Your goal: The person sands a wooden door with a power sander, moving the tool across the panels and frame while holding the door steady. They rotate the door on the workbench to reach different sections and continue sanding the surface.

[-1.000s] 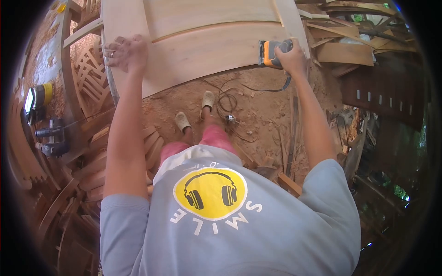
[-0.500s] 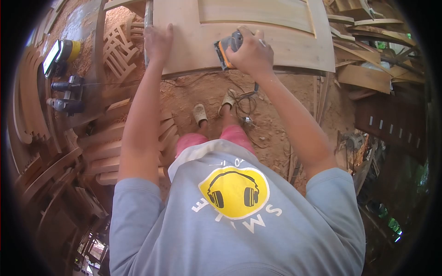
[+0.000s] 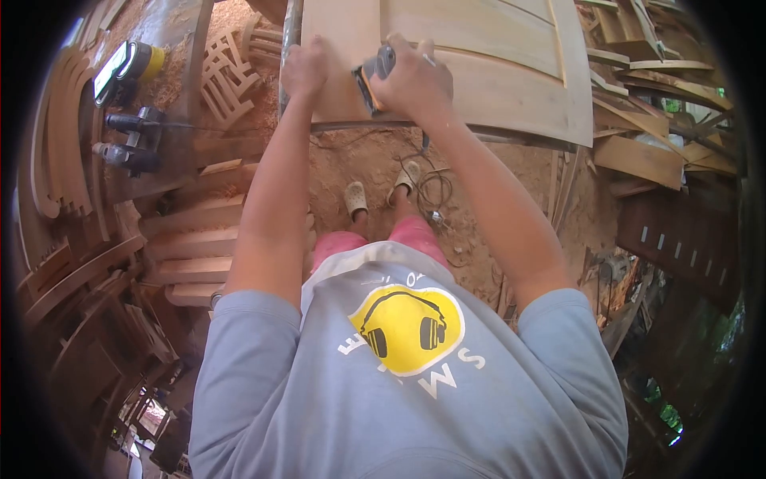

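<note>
A pale wooden panel door lies flat in front of me, with recessed panels and a raised frame. My right hand is wrapped over a black-and-orange power sander, which rests on the door's frame near the end closest to me. At the door's left edge, my left hand has its fingers curled over the side and its thumb on top. The fingertips there are partly hidden. From the sander a dark cord hangs down over the near edge.
Sawdust covers the ground, where the cord lies coiled beside my feet. Power tools and slatted wooden pieces stand to the left, with curved boards beyond. Offcuts are heaped at the right.
The sander has slid left across the door frame, closer to my left hand. My left hand stays at the door's left edge. The whole view has shifted slightly.
</note>
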`<state>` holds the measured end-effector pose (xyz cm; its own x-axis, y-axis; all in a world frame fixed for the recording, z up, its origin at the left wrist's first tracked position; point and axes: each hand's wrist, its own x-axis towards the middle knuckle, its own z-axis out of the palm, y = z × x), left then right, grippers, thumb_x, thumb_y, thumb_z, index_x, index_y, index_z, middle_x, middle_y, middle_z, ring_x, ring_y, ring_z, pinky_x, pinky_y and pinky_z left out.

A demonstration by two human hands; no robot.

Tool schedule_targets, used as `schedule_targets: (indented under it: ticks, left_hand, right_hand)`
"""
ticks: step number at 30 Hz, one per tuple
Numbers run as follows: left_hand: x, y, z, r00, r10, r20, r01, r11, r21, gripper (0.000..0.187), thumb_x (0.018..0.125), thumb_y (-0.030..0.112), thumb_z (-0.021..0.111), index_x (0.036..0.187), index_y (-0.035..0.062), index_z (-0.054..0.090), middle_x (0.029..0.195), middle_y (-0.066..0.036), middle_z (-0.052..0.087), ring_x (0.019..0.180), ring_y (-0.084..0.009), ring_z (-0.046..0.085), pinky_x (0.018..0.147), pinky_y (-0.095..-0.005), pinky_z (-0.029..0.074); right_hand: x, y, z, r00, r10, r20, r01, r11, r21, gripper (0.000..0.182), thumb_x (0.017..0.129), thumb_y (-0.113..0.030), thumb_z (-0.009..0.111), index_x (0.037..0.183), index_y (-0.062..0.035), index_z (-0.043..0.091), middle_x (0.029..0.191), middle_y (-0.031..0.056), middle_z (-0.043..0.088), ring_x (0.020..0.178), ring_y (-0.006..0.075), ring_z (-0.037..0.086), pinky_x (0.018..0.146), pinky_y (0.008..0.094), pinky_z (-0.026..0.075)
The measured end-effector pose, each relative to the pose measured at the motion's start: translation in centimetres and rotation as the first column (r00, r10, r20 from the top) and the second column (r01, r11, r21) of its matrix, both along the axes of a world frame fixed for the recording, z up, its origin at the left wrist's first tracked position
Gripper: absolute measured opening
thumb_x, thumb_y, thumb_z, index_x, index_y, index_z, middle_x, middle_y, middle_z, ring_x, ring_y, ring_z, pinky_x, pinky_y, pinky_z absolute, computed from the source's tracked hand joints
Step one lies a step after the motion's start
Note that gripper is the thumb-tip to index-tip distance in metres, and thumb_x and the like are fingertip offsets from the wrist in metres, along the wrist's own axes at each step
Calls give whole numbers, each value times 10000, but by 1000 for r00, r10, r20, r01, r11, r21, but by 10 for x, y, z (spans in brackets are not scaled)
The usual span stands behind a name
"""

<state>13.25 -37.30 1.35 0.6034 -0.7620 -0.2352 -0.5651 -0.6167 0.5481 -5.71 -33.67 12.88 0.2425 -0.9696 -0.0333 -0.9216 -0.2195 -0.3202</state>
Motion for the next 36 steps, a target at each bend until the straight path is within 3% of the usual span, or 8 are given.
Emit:
schedule_targets:
  ticks: [4, 7, 17, 19, 22, 25, 31, 36]
  left_hand:
    - [-2, 0, 1, 1000, -5, 0, 5, 1000, 5, 725, 1017, 588, 398, 1264, -66, 589, 1259, -294, 660, 1208, -435, 627, 1031, -496, 480]
    - [-3, 2, 5, 1000, 0, -13, 0, 1000, 8, 716, 1023, 579, 388, 1263, -66, 587, 1253, -296, 662, 1206, -437, 627, 1029, -499, 479]
    - [9, 3, -9, 980, 75, -185, -92, 992, -86, 703, 1045, 545, 332, 1247, -62, 623, 1218, -314, 666, 1177, -477, 621, 1028, -524, 460]
    - [17, 4, -19, 950, 107, -293, -162, 971, -173, 727, 1050, 542, 306, 1189, -75, 663, 1188, -326, 671, 1165, -493, 617, 1034, -530, 452]
    - [16, 4, -16, 948, 137, -289, -184, 973, -142, 765, 1058, 535, 270, 1097, -97, 700, 1150, -351, 668, 1149, -512, 611, 1036, -537, 447]
    - [15, -1, -14, 955, 146, -258, -161, 986, -40, 757, 1064, 519, 260, 1080, -90, 709, 1146, -357, 664, 1139, -518, 612, 1025, -539, 454]
    - [11, 0, -18, 953, 154, -262, -174, 983, -56, 728, 1074, 497, 251, 1015, -58, 717, 1056, -337, 683, 1071, -519, 625, 968, -536, 468]
    - [9, 2, -7, 938, 160, -309, -182, 982, -43, 684, 1080, 465, 264, 1030, -59, 701, 1028, -347, 678, 1030, -531, 623, 927, -572, 462]
  right_hand:
    - [-2, 17, -2, 998, 57, 28, -57, 998, -11, 609, 791, -411, 723, 1316, -123, 612, 1188, 242, 631, 991, 396, 714, 880, 473, 572]
    - [11, -11, -1, 999, -44, 4, 44, 999, 7, 610, 797, -410, 722, 1326, -126, 611, 1200, 261, 616, 986, 400, 716, 876, 481, 572]
    - [27, 6, -3, 993, 100, 55, -98, 994, -38, 521, 762, -326, 743, 1223, -116, 623, 1161, 242, 599, 955, 404, 707, 824, 478, 585]
    - [41, -17, 4, 994, 98, 39, -98, 995, -9, 593, 772, -370, 722, 1294, -107, 625, 1147, 236, 637, 976, 382, 709, 869, 461, 573]
    - [56, -60, -4, 990, 128, 56, -125, 990, -59, 578, 766, -369, 709, 1277, -111, 630, 1052, 213, 688, 1003, 358, 707, 884, 455, 567]
    - [67, -112, -7, 990, 131, 49, -126, 987, -100, 427, 779, -350, 704, 1128, -111, 644, 1023, 210, 710, 1043, 363, 698, 884, 458, 575]
    - [81, -221, 6, 998, 19, -63, -19, 1000, -7, 462, 791, -399, 674, 1155, -118, 630, 1092, 97, 742, 1200, 315, 630, 926, 440, 557]
    - [92, -320, 6, 998, 62, -12, -61, 997, 48, 515, 772, -399, 661, 1211, -132, 622, 1130, 154, 721, 1171, 317, 648, 943, 442, 554]
